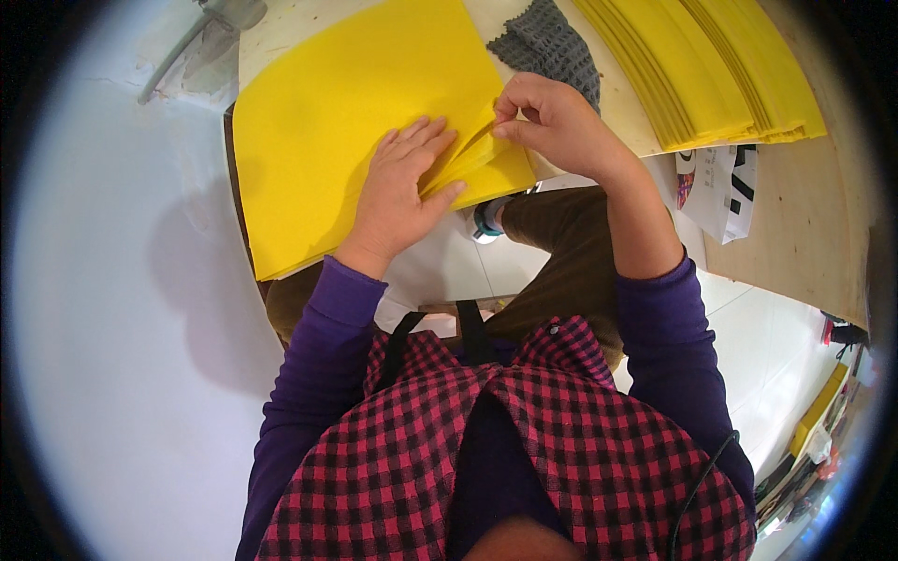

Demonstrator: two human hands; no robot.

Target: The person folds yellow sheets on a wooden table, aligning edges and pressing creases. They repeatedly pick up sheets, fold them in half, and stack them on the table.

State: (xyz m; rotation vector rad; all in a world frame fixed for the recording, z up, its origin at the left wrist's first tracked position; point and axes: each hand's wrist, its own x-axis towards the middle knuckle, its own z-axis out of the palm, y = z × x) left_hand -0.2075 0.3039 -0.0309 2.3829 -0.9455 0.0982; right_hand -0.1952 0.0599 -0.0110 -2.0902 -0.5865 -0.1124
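A yellow sheet (337, 112) lies on the table (804, 215) in the upper left of the frame. The left hand (398, 192) presses flat on it, fingers (421, 140) spread. The right hand (552, 122), upper centre, pinches the sheet's folded edge between thumb and closed fingers (510, 117).

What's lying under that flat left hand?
Under the left hand lie yellow sheets, stacked on the wooden table. How many sheets the palm covers cannot be seen.
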